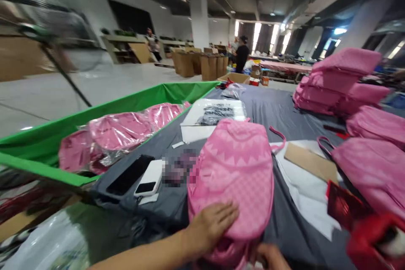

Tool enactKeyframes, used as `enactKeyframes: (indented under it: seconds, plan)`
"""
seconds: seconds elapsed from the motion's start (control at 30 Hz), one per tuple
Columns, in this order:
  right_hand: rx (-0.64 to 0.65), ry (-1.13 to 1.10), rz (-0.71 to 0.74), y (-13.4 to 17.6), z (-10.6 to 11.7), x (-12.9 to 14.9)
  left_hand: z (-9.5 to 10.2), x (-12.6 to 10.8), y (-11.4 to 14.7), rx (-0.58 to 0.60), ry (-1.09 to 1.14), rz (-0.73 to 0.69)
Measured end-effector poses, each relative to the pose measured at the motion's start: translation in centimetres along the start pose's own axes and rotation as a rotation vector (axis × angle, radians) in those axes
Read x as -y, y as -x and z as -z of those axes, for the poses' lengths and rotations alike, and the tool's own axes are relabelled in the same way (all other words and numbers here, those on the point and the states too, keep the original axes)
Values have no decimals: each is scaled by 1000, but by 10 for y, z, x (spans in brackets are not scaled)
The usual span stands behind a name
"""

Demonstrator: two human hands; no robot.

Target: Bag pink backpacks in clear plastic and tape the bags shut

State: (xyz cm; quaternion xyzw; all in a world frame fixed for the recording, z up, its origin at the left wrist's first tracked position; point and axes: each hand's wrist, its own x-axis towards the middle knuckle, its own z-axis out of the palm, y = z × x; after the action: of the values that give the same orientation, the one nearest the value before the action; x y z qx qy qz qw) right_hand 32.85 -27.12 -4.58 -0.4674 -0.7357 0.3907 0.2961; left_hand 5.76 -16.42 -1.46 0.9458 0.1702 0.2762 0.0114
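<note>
A pink backpack (pixel 237 177) with a checkered pattern and a zigzag tooth design lies on the grey-covered table in front of me. My left hand (pixel 217 223) rests on its lower front, fingers stretched out over the fabric. At the bottom edge of the view, my right hand (pixel 270 256) is at the backpack's near end with curled fingers. A small whitish bit shows beside those fingertips, but what they grip is hidden. A pink strap loop (pixel 279 142) sticks out to the backpack's right.
Left of the table, a green-edged bin (pixel 123 103) holds plastic-wrapped pink bags (pixel 120 130). A dark phone (pixel 129 175) and a white device (pixel 150 178) lie nearby. Pink backpacks (pixel 341 82) are stacked at right, near cardboard (pixel 311 161) and a red tape dispenser (pixel 376 240). People stand far back.
</note>
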Motion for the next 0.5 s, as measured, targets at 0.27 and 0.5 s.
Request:
enactKeyframes:
  seconds: [0.27, 0.5]
  plan:
    - [-541, 424, 410, 40, 10, 153, 141, -2, -118, 248, -267, 195]
    - [-466, 659, 728, -12, -34, 163, 193, -12, -201, 334, -337, 175]
